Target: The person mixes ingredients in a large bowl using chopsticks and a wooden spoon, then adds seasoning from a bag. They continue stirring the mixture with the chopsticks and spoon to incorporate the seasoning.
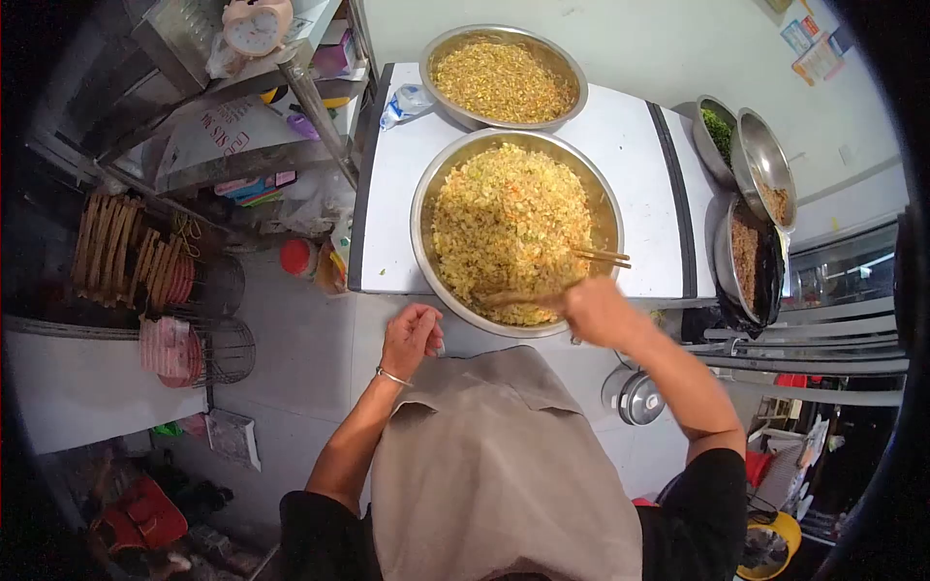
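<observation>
A large steel bowl (420, 215) stands at the near edge of the white table, heaped with yellow grain filling (509, 198) flecked with orange and green. My right hand (596, 310) is closed at the bowl's near right rim, around a brown wooden-looking utensil (518, 298) whose blurred end lies in the filling. A pair of chopsticks (603, 258) sticks out of the filling just above that hand. My left hand (412, 337) hovers beside the bowl's lower left rim, fingers curled in. A small white bit shows at its fingertips; I cannot tell what it is.
Behind stands a second steel bowl (426, 60) of yellow-brown filling, beside a crumpled plastic bag (406, 103). Several smaller bowls (765, 155) sit at the right, one with chopped greens (718, 136). Metal shelving (315, 107) rises at the left. A lidded pot (640, 399) is low at the right.
</observation>
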Demonstrator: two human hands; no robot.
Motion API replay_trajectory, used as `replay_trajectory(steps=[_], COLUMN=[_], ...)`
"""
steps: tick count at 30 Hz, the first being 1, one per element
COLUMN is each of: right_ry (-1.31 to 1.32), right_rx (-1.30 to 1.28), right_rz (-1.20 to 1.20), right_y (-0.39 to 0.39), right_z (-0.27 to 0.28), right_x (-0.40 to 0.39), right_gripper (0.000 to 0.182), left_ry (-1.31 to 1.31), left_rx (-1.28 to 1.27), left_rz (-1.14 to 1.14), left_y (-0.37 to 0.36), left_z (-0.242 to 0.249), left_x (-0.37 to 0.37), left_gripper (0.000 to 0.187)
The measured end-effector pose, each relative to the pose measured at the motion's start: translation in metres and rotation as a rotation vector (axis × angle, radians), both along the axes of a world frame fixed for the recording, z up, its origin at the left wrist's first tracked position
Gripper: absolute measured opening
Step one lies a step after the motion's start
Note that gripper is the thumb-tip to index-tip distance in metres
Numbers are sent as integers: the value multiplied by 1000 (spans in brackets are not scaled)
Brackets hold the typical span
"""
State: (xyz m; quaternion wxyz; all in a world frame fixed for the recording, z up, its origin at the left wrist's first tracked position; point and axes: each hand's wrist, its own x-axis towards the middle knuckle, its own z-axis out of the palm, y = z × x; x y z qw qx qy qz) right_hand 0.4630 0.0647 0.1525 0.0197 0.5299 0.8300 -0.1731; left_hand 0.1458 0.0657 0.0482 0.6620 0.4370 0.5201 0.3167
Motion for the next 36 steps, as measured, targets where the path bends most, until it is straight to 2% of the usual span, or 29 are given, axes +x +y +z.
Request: replay_trajectory(steps=[2,3,4,10,13,16,19,20,22,25,26,29,31,33,35,36], right_ry=[-86,-127,-47,183,253,372,490,540,692,662,607,657,625,585,547,639], right_rx=[63,87,59,126,114,241,-114,-70,-109,-90,-77,8,-310,-342,-87,13], right_rz=[-26,-37,-76,-406,-488,-490,-700,-662,-737,-746,-728,-592,-771,-906,-1000,-1000], right_y=[6,9,20,48,29,4,-13,-18,-25,-26,-27,-40,-52,-62,-66,-59], right_z=[-59,-68,-70,-9,1,1,11,-6,-24,-22,-18,-5,1,-4,-24,-30], right_x=[-10,-20,-16,15,17,3,-34,-41,-61,-85,-87,-73,-38,2,35,42], right_gripper=[34,49,38,29,30,41,60,63,58,53,52,54,50,47,41,39], left_ry=[2,15,29,31,-22,-134,-292,-327,-389,-318,-270,-283,-205,-212,-169,-72], left_rx=[-26,-26,-26,-14,-34,-106,-275,-341,-478,-381,-413,-454,-502,-513,-541,-477], left_rz=[16,-5,-23,-154,-301,-463,-334,-297,-226,-274,-201,-195,-258,-355,-395,-389], left_y=[-1,-1,-2,3,9,12,7,8,10,25,24,37,53,71,94,100], left_z=[-7,-8,-9,1,24,42,52,53,55,31,27,48,54,60,66,72], left_x=[0,0,-1,2,17,50,96,106,120,116,115,100,80,55,35,32], left_gripper=[26,25,25,23,26,32,36,37,38,36,34,32,29,28,32,33])
